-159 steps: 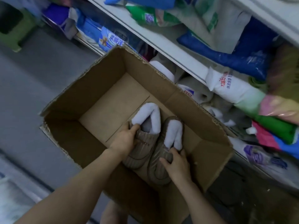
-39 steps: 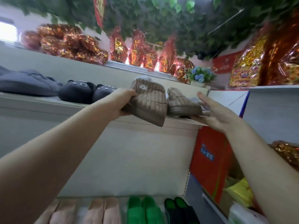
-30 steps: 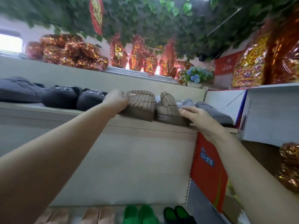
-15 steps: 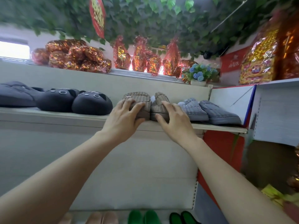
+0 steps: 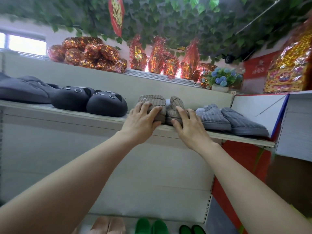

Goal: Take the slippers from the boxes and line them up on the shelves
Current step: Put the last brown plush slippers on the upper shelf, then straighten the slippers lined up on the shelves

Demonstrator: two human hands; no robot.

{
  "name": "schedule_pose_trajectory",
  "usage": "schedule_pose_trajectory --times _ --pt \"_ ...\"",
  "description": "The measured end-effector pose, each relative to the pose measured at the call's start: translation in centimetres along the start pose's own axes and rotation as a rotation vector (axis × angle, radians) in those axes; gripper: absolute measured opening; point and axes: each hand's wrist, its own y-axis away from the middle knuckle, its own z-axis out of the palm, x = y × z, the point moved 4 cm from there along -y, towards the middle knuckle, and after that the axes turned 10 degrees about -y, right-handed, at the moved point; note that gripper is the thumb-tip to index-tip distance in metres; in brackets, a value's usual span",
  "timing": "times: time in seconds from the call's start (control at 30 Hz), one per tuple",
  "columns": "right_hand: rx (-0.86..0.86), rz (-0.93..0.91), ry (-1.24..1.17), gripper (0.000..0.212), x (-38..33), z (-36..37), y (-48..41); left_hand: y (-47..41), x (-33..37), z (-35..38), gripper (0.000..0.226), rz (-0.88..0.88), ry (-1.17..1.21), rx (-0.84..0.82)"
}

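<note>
Two brown ribbed slippers stand side by side on the upper shelf (image 5: 59, 114), toes toward me. My left hand (image 5: 141, 121) rests with spread fingers on the left brown slipper (image 5: 152, 100). My right hand (image 5: 189, 125) lies with straight fingers over the toe of the right brown slipper (image 5: 175, 103). Both slippers sit between a pair of black cat-face slippers (image 5: 89, 102) and a pair of grey quilted slippers (image 5: 228, 118). No box is in view.
Dark grey slippers (image 5: 22, 89) lie at the shelf's far left. A white and blue divider (image 5: 260, 112) closes the shelf's right end. Foil-wrapped red packages (image 5: 94, 54) fill the top shelf. Pink, green and dark green slippers (image 5: 150, 226) line the lower shelf.
The brown pair went from the box up onto the shelf. Over the last second both hands slid onto the toes and pushed the slippers together and back.
</note>
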Motion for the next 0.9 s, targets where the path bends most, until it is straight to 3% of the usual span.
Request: schedule_pose_trajectory --times 0.23,0.33,0.5,0.63,0.77,0.9 --pt "0.029 -0.007 0.003 0.057 0.0 0.5 0.0 0.1 -0.3 0.2 0.068 0.008 0.029 -0.013" --pt "0.079 -0.015 0.118 0.056 -0.4 0.0 0.1 0.8 -0.3 -0.4 0.067 0.010 0.052 -0.009" --pt "0.240 -0.208 0.155 0.048 -5.5 -0.3 -0.1 4.1 -3.2 -3.6 0.047 0.050 0.017 0.222" --pt "0.185 -0.365 0.019 0.046 -13.3 3.0 -0.6 7.2 -10.8 -6.1 0.046 -0.057 -0.094 0.317" --pt "0.077 -0.355 -0.055 0.052 -19.2 7.6 -2.4 8.3 -19.8 -6.7 0.049 -0.222 -0.145 0.201" --pt "-0.006 -0.161 -0.063 0.058 -21.3 11.3 -4.8 8.0 -24.0 -5.5 0.050 -0.120 -0.104 0.075"
